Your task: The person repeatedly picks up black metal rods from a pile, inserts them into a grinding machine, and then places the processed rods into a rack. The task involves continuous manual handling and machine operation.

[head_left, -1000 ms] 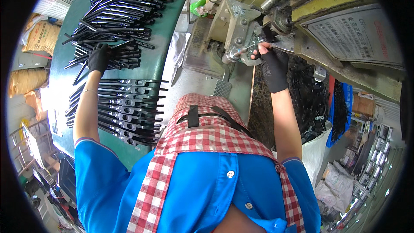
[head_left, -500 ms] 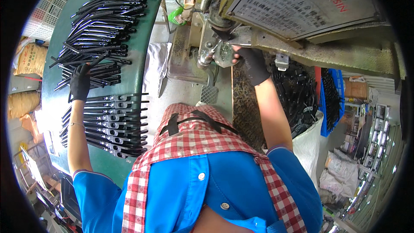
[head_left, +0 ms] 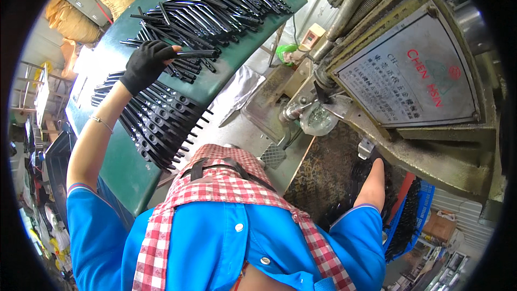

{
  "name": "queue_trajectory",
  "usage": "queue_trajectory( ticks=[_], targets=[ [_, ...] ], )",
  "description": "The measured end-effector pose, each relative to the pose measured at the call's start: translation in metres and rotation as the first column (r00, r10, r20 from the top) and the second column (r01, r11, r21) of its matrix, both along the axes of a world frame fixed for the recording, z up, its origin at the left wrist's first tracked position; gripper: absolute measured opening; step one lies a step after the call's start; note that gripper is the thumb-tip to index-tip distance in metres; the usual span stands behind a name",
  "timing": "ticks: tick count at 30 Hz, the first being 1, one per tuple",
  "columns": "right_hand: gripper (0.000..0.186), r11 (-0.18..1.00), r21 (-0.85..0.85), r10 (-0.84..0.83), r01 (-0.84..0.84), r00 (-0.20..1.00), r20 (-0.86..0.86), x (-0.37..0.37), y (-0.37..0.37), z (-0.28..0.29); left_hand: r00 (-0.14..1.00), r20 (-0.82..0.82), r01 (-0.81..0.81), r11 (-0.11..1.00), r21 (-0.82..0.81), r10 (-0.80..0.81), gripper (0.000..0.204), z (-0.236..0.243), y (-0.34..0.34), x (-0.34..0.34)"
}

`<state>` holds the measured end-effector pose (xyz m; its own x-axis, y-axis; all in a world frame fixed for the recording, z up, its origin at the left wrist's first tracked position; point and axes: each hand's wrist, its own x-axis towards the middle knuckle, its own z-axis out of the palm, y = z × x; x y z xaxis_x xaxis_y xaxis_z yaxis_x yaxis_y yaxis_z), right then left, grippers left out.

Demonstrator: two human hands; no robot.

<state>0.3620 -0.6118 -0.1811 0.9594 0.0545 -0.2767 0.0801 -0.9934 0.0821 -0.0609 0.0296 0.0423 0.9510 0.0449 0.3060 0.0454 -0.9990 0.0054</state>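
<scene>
My left hand (head_left: 148, 67), in a black fingerless glove, is closed around the end of a black metal tube (head_left: 198, 53) over the green table (head_left: 116, 167). Under and beyond it lies a loose heap of similar black bent tubes (head_left: 215, 5). Closer to me, black tubes with flat holed brackets (head_left: 167, 113) lie side by side in a row. On the right, my forearm (head_left: 371, 186) reaches beneath the machine's frame, which hides my right hand. A clear bowl of small parts (head_left: 319, 119) sits by the machine's working point.
The heavy press-like machine (head_left: 414, 145) with a metal plate overhangs the right side. A worn brown board (head_left: 318, 175) lies below it, beside dark parts. A blue crate (head_left: 425, 194) of black parts stands far right. A foot pedal (head_left: 273, 155) is at the floor.
My view has turned, tilting the scene. My left hand now grips a tube, raised off the heap. My right hand has left the bowl and gone under the machine frame.
</scene>
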Motion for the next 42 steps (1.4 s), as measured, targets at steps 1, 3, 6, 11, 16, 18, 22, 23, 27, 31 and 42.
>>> queue_trajectory(
  ticks=[1, 3, 6, 11, 16, 18, 22, 23, 27, 31, 42],
  targets=[
    [0.055, 1.000, -0.004, -0.001, 0.001, 1.000, 0.023, -0.009, 0.000, -0.003, 1.000, 0.013, 0.023, 0.999, -0.025, -0.023, 0.033, 0.002, -0.005, -0.002],
    [0.058, 1.000, -0.005, -0.018, 0.019, 0.998, 0.063, -0.031, 0.003, -0.010, 0.999, 0.036, -0.026, 1.000, -0.003, 0.026, 0.032, -0.002, -0.009, -0.008],
    [0.063, 0.999, -0.006, -0.035, 0.036, 0.993, 0.113, -0.076, 0.016, -0.022, 0.998, -0.009, -0.055, 0.998, -0.043, 0.055, 0.035, -0.013, -0.013, -0.012],
    [0.081, 0.989, -0.122, 0.114, -0.088, 0.967, 0.229, -0.172, 0.063, 0.000, 0.987, 0.126, 0.119, 0.984, -0.129, -0.103, 0.038, -0.033, -0.023, -0.004],
    [0.071, 0.993, 0.050, -0.105, 0.107, 0.993, -0.046, -0.224, 0.085, 0.024, 0.986, 0.074, 0.159, 0.978, -0.134, -0.150, 0.038, -0.033, -0.023, 0.007],
    [0.062, 0.994, 0.063, -0.080, 0.084, 0.995, -0.061, -0.224, 0.088, 0.053, 0.990, 0.022, 0.139, 0.969, -0.202, -0.138, 0.036, -0.029, -0.022, 0.007],
    [0.044, 0.960, 0.099, 0.251, -0.260, 0.963, 0.099, -0.197, 0.058, 0.031, 0.984, -0.111, 0.122, 0.983, -0.139, -0.138, 0.038, -0.031, -0.018, 0.012],
    [0.042, 0.947, 0.115, 0.293, -0.301, 0.953, 0.077, -0.186, 0.054, 0.028, 0.980, -0.135, 0.128, 0.982, -0.135, -0.147, 0.038, -0.028, -0.021, 0.016],
    [0.032, 0.907, 0.219, 0.359, -0.361, 0.932, 0.051, -0.150, 0.048, 0.008, 0.954, -0.114, 0.243, 0.939, -0.243, -0.277, 0.040, -0.028, -0.034, 0.025],
    [0.037, 0.910, 0.345, 0.202, -0.228, 0.973, 0.110, -0.161, 0.060, 0.035, 0.952, -0.141, 0.233, 0.943, -0.238, -0.271, 0.034, -0.039, -0.049, 0.026],
    [0.044, 0.458, 0.874, 0.434, -0.164, 0.899, -0.059, -0.252, 0.171, 0.181, 0.879, -0.192, 0.354, 0.868, -0.349, -0.436, 0.030, -0.027, -0.108, 0.067]
  ],
)
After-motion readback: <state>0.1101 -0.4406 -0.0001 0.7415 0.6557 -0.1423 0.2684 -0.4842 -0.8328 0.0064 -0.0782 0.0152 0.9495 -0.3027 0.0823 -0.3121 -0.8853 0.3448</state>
